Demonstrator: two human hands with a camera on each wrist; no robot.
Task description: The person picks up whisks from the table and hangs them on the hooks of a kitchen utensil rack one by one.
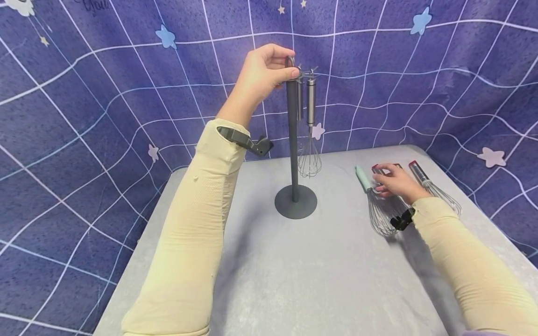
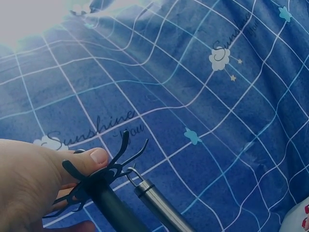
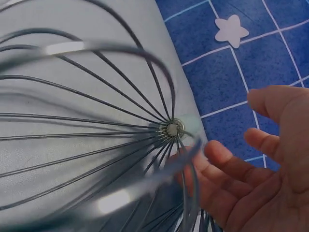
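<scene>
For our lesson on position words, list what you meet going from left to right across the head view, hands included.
Left hand, dark pole of the stand, rightmost hanging whisk, mint whisk handle, right hand, rightmost whisk on the table.

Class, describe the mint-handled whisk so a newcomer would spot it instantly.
Start from the grey table and the dark stand upright on it. Right of the stand in the head view, whisks lie flat. The mint-handled whisk is the leftmost of those, set apart by its pale green handle.
</scene>
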